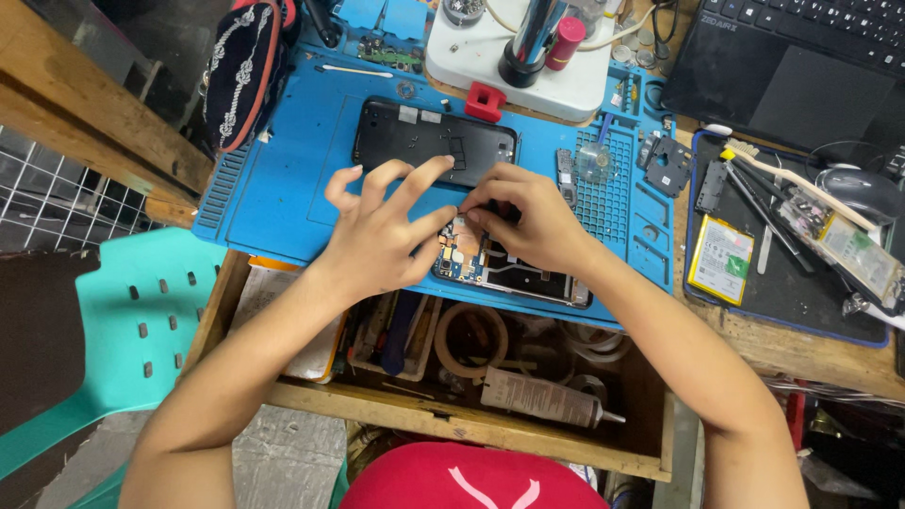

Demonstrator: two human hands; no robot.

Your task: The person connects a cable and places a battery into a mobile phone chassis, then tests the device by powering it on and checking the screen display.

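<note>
Matt blue rubbery mat (283, 179), glossy black plastic phone cover (415, 137), rough worn wooden drawer (471, 424)

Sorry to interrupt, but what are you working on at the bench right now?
A person has an opened phone on a blue repair mat. The left hand steadies its upper end while the right hand pinches at the exposed circuit board. The phone's black back cover lies just beyond, and a battery sits to the right.

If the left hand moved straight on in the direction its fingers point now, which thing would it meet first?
The left hand points up and to the right, away from the person. Its fingers already reach the near edge of the black rectangular phone back cover on the blue silicone work mat, so probably that cover, though height is unclear.
</note>
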